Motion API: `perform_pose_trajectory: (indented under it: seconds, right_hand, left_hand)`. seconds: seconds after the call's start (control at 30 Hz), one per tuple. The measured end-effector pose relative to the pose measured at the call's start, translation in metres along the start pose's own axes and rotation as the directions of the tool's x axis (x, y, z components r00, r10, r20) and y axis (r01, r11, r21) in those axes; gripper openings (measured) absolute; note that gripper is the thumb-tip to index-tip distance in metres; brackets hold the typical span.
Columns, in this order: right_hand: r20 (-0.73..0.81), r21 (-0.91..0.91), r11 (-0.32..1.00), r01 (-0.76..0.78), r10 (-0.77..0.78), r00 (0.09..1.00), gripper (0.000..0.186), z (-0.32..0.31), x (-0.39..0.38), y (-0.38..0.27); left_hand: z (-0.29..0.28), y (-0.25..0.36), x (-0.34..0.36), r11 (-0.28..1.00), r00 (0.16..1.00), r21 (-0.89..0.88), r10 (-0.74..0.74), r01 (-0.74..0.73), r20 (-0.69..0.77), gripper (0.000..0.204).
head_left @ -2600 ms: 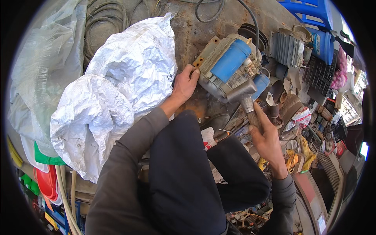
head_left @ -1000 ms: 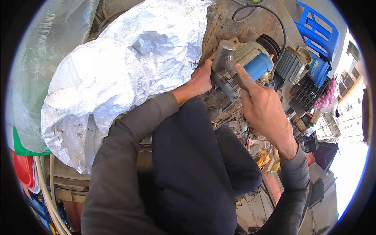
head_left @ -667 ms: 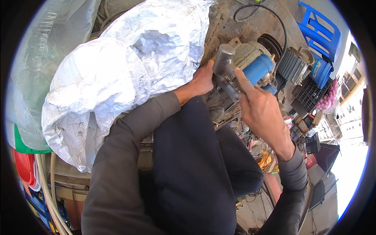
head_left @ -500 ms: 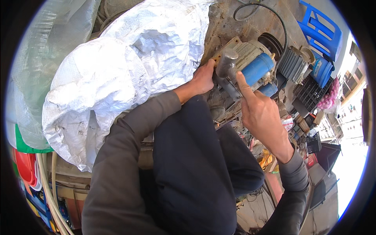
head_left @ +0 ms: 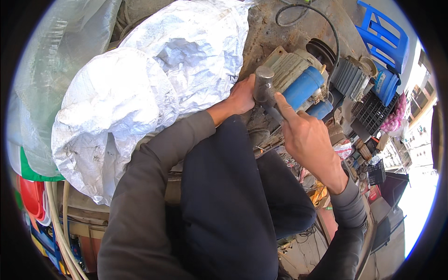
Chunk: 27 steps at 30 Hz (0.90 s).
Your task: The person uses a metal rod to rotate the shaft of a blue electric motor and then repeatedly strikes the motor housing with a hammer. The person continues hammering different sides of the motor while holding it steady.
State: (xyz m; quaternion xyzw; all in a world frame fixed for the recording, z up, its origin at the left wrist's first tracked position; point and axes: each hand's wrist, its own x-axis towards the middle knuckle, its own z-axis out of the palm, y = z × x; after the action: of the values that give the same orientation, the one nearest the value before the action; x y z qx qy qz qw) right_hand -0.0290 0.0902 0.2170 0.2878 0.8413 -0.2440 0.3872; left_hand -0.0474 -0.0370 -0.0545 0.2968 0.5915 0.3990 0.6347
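Note:
My right hand [head_left: 309, 140] is wrapped round the handle of a hammer [head_left: 264, 85], its index finger stretched along the shaft. The worn metal hammer head is beside my left hand [head_left: 242, 96] and covers its fingertips. That left hand is closed, and what it grips is hidden. Just beyond both hands lies a dusty electric motor [head_left: 290, 70] with a blue cylinder [head_left: 304, 87] on its side and a dark pulley [head_left: 321, 51] at its far end. A second, shorter blue cylinder [head_left: 320, 109] sits nearer to my right hand.
White woven sacks [head_left: 112, 107] lie crumpled to the left. A grey finned motor [head_left: 347, 79], a black crate [head_left: 372, 111], a blue bucket [head_left: 386, 87] and a blue plastic chair [head_left: 383, 37] stand at the right. A black cable [head_left: 332, 29] loops behind the motor.
The hammer head has shifted slightly left and toward me, now covering my left fingertips. My right hand has moved with it, while my left hand stays almost where it was.

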Motion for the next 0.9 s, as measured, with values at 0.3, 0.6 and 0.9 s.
perform_pose_trajectory:
  seconds: [0.3,0.6,0.9]
  right_hand:
    - [0.083,-0.029,0.999,0.03,-0.028,0.996,0.066,0.009,-0.018,-0.004]
    - [-0.087,0.448,0.863,-0.232,0.3,0.95,0.059,-0.009,-0.142,0.051]
    - [-0.058,0.71,0.599,-0.37,0.574,0.817,0.033,0.101,-0.189,0.096]
  left_hand:
    - [-0.003,-0.009,-0.005,0.993,0.994,0.052,0.106,-0.106,0.001,0.041]
    - [-0.013,0.016,-0.005,0.991,1.0,0.131,-0.028,0.028,-0.005,0.03]
    - [-0.021,0.033,-0.01,0.999,0.985,-0.005,-0.051,0.053,0.163,0.063]
